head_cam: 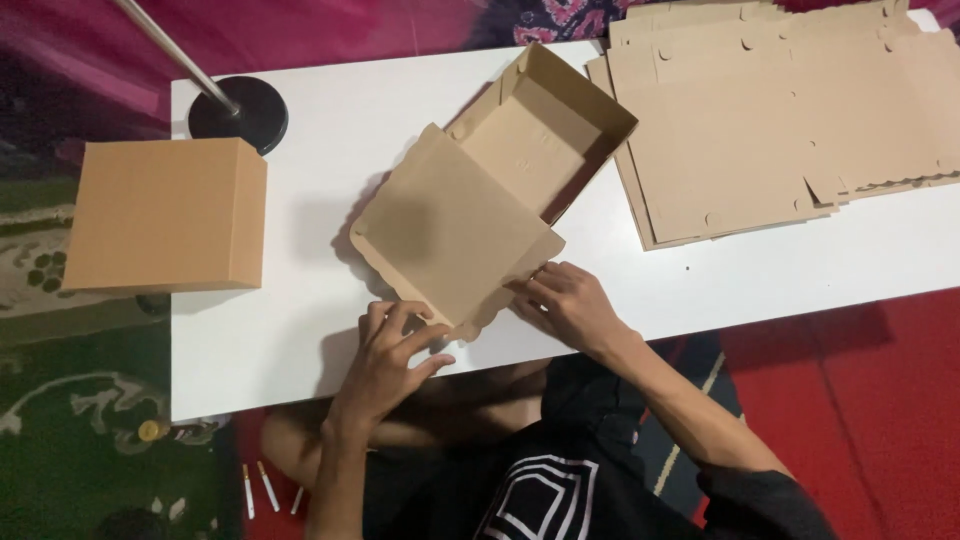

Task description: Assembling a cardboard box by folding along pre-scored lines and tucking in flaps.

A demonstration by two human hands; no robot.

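Observation:
A half-folded brown cardboard box [500, 190] lies open on the white table [330, 130], its tray part at the far side and its flat lid toward me. My left hand [390, 360] pinches the lid's near scalloped edge at the front corner. My right hand [570, 300] presses and folds the lid's right side flap with its fingertips.
A stack of flat, unfolded box blanks [770, 110] fills the table's far right. A finished closed box [165, 215] sits at the left edge. A black round stand base with a metal pole [238, 112] is behind it. Small white sticks [265, 488] lie on the floor.

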